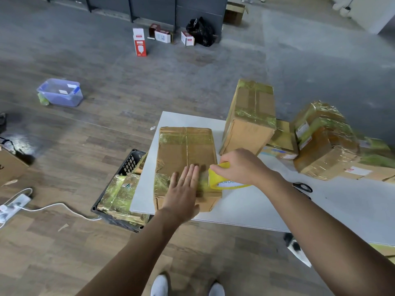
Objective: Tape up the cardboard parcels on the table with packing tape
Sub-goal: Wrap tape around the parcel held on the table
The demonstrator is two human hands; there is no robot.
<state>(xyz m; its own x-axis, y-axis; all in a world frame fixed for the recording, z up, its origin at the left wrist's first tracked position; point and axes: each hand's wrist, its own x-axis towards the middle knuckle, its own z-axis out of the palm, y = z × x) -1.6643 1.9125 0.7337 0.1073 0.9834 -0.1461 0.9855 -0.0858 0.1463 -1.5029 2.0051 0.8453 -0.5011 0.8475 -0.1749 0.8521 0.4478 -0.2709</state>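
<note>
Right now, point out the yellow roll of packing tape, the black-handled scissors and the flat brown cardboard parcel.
yellow roll of packing tape (221, 180): head view, its yellow side face.
black-handled scissors (299, 185): head view, the handles.
flat brown cardboard parcel (186, 150): head view, bare top panel.

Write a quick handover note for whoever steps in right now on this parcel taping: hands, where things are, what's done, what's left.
Left hand: flat, pressing the fresh strip onto the flat parcel at the table corner.
Right hand: grips the yellow tape roll at the parcel's right edge, strip uncut.
Done: far band taped, near band partly laid.
Left: finish the band and cut it; scissors lie to the right.
</note>
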